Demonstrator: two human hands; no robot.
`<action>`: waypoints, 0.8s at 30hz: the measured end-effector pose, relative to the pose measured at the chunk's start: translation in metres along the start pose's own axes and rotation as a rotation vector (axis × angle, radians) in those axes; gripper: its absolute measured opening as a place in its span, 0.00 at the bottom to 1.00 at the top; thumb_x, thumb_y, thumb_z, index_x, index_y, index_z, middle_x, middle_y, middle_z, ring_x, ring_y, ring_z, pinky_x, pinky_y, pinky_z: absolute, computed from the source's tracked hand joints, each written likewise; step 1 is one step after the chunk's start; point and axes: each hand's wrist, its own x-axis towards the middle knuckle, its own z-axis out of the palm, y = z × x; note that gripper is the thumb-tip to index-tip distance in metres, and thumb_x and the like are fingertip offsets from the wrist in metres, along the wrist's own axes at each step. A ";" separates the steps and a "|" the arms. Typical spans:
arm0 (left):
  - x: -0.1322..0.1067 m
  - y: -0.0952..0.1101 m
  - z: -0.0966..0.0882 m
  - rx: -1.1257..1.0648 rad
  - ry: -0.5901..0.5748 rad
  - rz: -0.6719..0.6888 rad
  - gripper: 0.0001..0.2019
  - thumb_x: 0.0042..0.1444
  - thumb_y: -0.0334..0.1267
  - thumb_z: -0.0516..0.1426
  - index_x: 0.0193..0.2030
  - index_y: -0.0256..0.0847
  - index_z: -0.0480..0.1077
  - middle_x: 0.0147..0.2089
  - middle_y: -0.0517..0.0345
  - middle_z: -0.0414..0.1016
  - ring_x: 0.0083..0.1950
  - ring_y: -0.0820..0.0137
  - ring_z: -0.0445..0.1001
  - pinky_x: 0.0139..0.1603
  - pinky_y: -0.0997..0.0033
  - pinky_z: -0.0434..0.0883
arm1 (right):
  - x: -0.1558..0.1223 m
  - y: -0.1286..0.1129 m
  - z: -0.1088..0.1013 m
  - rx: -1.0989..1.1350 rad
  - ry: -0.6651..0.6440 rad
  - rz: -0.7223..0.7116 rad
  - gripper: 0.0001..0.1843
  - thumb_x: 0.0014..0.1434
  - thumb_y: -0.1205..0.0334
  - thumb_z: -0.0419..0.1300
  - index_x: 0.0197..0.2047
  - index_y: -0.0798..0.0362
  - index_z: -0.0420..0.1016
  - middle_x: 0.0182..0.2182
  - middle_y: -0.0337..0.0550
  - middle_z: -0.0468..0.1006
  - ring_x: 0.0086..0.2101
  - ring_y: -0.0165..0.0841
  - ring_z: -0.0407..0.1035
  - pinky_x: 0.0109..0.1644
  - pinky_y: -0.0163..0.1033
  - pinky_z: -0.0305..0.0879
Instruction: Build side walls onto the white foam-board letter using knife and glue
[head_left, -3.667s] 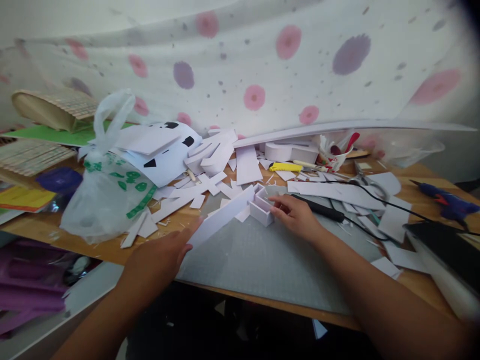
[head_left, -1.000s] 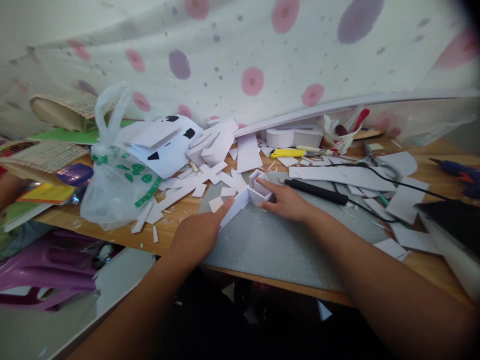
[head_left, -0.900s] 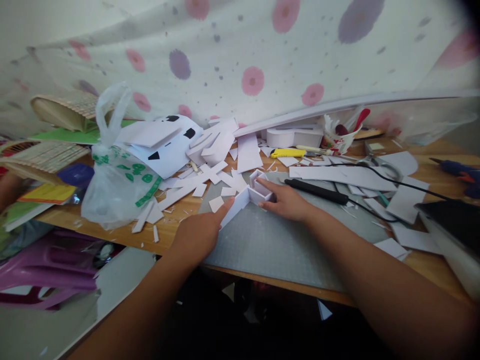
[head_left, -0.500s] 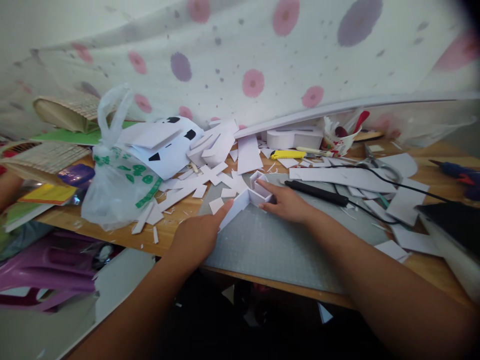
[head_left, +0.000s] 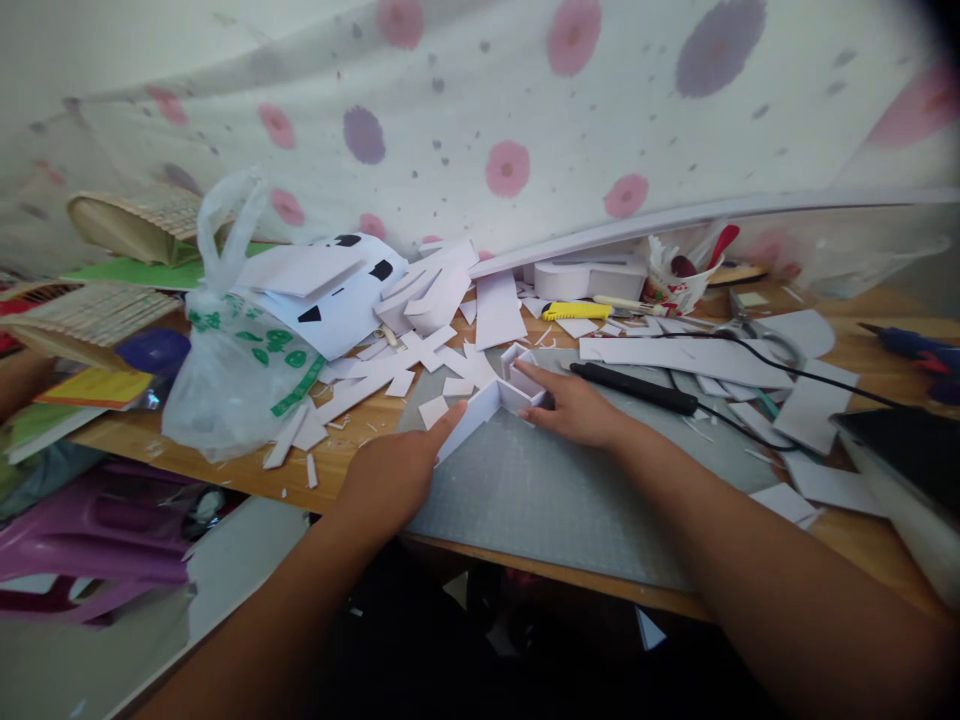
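A small white foam-board box piece (head_left: 519, 378) with a long white strip (head_left: 471, 418) joined to it stands on the grey cutting mat (head_left: 555, 490). My left hand (head_left: 394, 468) grips the near end of the strip, forefinger stretched along its top edge. My right hand (head_left: 574, 404) presses against the right side of the box piece, fingers bent round it. A black soldering-style tool (head_left: 634, 388) with a black cord lies just right of my right hand.
Several white foam scraps (head_left: 420, 350) litter the wooden table (head_left: 225, 470). A plastic bag (head_left: 232, 350) sits at the left, a yellow cutter (head_left: 576, 311) and a paper cup (head_left: 679, 285) at the back, scissors (head_left: 750, 325) and a blue glue gun (head_left: 919, 350) at the right. A purple stool (head_left: 90, 560) stands below left.
Since 3.7 s ago my left hand has slid up the strip toward the box, and the view shifted. Over the last second both hands hold almost still.
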 end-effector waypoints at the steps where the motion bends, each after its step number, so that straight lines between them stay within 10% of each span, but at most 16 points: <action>1: 0.000 0.000 0.000 0.002 0.000 -0.002 0.35 0.62 0.35 0.46 0.71 0.59 0.34 0.44 0.52 0.78 0.41 0.56 0.77 0.37 0.62 0.69 | 0.000 0.000 0.000 0.002 -0.005 0.001 0.40 0.57 0.55 0.59 0.69 0.53 0.52 0.56 0.53 0.73 0.43 0.43 0.74 0.47 0.47 0.68; 24: -0.002 0.003 0.000 -0.005 0.022 0.007 0.34 0.61 0.34 0.47 0.71 0.59 0.37 0.45 0.52 0.78 0.41 0.56 0.77 0.37 0.62 0.68 | 0.000 0.001 -0.001 0.013 -0.018 -0.011 0.42 0.55 0.56 0.61 0.70 0.52 0.50 0.58 0.52 0.71 0.45 0.43 0.73 0.49 0.48 0.67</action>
